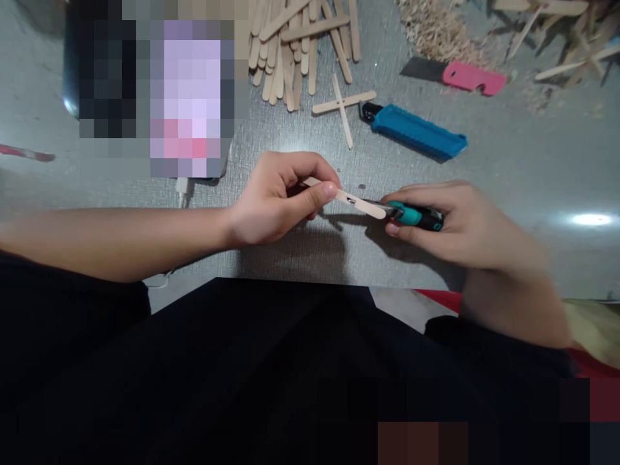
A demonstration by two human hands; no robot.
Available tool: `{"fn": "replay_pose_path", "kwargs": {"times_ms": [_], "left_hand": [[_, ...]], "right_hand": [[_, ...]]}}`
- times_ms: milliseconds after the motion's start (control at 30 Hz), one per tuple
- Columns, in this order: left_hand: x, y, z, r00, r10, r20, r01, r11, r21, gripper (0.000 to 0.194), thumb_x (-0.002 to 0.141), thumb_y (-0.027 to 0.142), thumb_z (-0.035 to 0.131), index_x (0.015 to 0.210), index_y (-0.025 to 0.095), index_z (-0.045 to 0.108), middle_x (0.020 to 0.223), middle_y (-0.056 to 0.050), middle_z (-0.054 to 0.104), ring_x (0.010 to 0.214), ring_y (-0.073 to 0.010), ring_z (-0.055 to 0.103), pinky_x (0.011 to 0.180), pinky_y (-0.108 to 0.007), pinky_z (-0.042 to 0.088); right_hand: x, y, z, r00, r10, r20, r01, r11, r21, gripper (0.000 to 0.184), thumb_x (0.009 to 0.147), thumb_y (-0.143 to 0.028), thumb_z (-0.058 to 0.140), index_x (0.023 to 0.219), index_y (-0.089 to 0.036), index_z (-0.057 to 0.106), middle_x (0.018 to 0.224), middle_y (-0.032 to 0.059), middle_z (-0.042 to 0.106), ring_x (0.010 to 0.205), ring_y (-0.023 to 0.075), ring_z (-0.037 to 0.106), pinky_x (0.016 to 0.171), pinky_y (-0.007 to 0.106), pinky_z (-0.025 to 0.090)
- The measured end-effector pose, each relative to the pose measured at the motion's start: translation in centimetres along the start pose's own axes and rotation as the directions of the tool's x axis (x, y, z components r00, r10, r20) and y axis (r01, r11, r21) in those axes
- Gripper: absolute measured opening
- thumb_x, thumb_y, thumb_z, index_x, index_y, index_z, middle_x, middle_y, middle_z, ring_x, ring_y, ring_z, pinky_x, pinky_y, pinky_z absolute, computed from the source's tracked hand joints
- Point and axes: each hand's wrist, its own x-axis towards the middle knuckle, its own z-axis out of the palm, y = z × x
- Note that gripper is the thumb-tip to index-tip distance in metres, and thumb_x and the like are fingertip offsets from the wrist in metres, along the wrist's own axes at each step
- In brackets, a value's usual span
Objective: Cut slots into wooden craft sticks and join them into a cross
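My left hand pinches a wooden craft stick between thumb and forefinger; its rounded free end points right. A small dark slot shows in the stick, with something metallic at it. My right hand is closed around a tool with a teal-and-black handle. The tool's metal end lies behind and against the stick, so its exact kind is hard to make out. Just beyond the hands, two craft sticks form a cross. Beside the cross rests a blue box cutter.
Behind the cross lies a pile of loose craft sticks. A pink-handled knife and wood shavings are at the back right, near more crossed sticks. A white charging cable meets a blurred-out device at left. The table's front edge runs below my hands.
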Motion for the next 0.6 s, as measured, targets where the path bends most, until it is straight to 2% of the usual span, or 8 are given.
{"fn": "replay_pose_path", "kwargs": {"times_ms": [67,200,333,500,600], "left_hand": [[-0.04,0.22,-0.02,1.000,0.004,0.029,-0.004,1.000,0.009,0.023,0.103,0.035,0.081,0.090,0.016,0.079,0.059,0.001,0.063,0.046,-0.0086,0.052,0.042,-0.024,0.034],[-0.21,0.80,-0.08,0.997,-0.066,0.034,0.063,0.995,0.083,0.022,0.103,0.035,0.081,0.091,0.017,0.077,0.063,0.001,0.064,0.051,-0.0097,0.055,0.046,-0.025,0.038],[-0.26,0.82,-0.26,0.997,-0.038,0.072,0.031,0.995,0.095,0.021,0.106,0.036,0.079,0.093,0.019,0.077,0.063,0.001,0.064,0.049,-0.0096,0.054,0.044,-0.026,0.039],[-0.29,0.82,-0.36,0.995,-0.066,0.081,0.057,0.992,0.111,0.025,0.112,0.036,0.073,0.093,0.019,0.076,0.063,0.000,0.066,0.049,-0.0103,0.056,0.046,-0.027,0.046],[-0.34,0.84,-0.27,0.997,-0.008,0.073,-0.002,0.992,0.127,0.020,0.111,0.029,0.073,0.094,0.018,0.077,0.063,0.000,0.068,0.049,-0.0097,0.059,0.043,-0.025,0.043]], "right_hand": [[-0.01,0.04,-0.07,1.000,-0.016,0.017,0.016,1.000,0.007,0.020,0.104,-0.049,0.080,0.113,-0.032,0.086,0.098,0.0039,0.085,0.083,0.0297,0.075,0.075,0.047,0.053],[-0.10,0.30,-0.17,0.998,-0.022,0.062,0.022,1.000,0.000,0.023,0.104,-0.048,0.080,0.114,-0.028,0.086,0.094,0.0040,0.084,0.080,0.0279,0.074,0.072,0.044,0.053],[-0.26,0.25,-0.03,0.997,-0.002,0.076,0.004,1.000,-0.015,0.024,0.105,-0.049,0.078,0.116,-0.029,0.085,0.094,0.0039,0.083,0.079,0.0275,0.074,0.071,0.043,0.053],[-0.42,0.17,0.30,0.999,-0.010,0.041,0.011,0.999,-0.030,0.025,0.105,-0.050,0.077,0.117,-0.028,0.085,0.093,0.0039,0.084,0.077,0.0264,0.073,0.070,0.042,0.052],[-0.41,0.16,0.47,0.999,0.004,0.041,-0.001,0.998,-0.061,0.023,0.106,-0.047,0.075,0.115,-0.027,0.084,0.092,0.0040,0.083,0.076,0.0254,0.072,0.069,0.041,0.052]]}}
